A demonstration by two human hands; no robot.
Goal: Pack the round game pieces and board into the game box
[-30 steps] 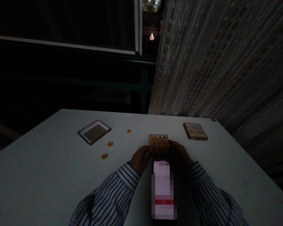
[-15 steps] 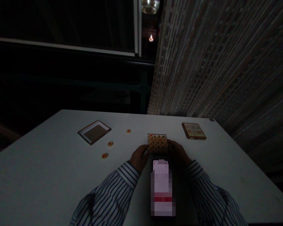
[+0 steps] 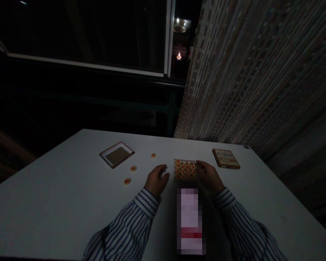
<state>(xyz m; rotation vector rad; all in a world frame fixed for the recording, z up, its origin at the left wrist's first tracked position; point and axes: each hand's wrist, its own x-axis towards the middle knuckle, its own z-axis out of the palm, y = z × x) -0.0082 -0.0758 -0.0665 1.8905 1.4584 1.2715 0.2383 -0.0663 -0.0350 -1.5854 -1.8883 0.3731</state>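
Observation:
A small square tray (image 3: pixel 185 170) packed with round tan game pieces bearing red marks lies on the white table (image 3: pixel 57 203) in front of me. My left hand (image 3: pixel 157 179) rests on the table just left of the tray, fingers loosely curled and apart from it. My right hand (image 3: pixel 208 175) sits at the tray's right edge, fingertips touching its rim. Both sleeves are striped. The scene is very dim.
Three loose round pieces (image 3: pixel 133 168) lie left of the tray. An empty box lid (image 3: pixel 116 154) sits at the back left, a printed box (image 3: pixel 226 158) at the back right. A woven blind hangs to the right, a dark window behind.
My left hand has come off the tray's left side and moved a little away. The right hand has shifted to the tray's right edge. The camera has tilted slightly.

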